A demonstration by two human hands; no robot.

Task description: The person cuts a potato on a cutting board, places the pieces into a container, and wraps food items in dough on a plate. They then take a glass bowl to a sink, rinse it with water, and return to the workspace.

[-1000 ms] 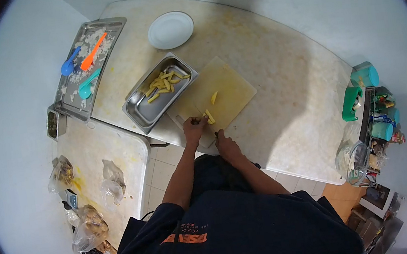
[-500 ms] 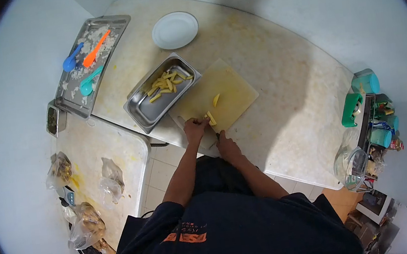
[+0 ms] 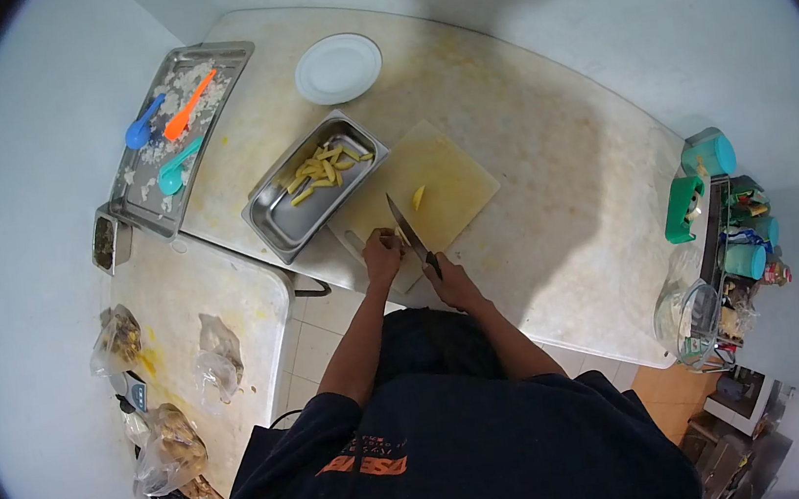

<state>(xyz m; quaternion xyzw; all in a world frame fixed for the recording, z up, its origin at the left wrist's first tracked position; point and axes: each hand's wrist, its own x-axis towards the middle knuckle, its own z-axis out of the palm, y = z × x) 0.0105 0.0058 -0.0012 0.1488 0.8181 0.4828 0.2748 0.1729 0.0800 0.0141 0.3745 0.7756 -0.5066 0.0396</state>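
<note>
A knife [image 3: 405, 221] is in my right hand [image 3: 456, 284], its dark handle wrapped by the fingers and its blade angled up and left over the cutting board [image 3: 463, 183]. My left hand [image 3: 382, 255] is closed at the board's near-left edge, its fingertips on pale yellow potato pieces [image 3: 401, 236] beside the blade. Fingers and blade partly hide these pieces. A lone potato wedge [image 3: 418, 197] lies farther up the board. Left of the board, a steel pan [image 3: 271, 227] holds several cut potato sticks [image 3: 324, 171].
A white plate [image 3: 337, 67] sits at the back. At the far left are a metal tray [image 3: 146, 204] with white crumbs and colored scoops, and a small steel container [image 3: 106, 241]. Plastic bags [image 3: 173, 443] rest on the side table. A rack with jars [image 3: 744, 260] stands right.
The knife blade, barely visible before, now shows clearly above the potato pieces, tilted up and left. My right hand has shifted slightly right. The whole view has moved a little.
</note>
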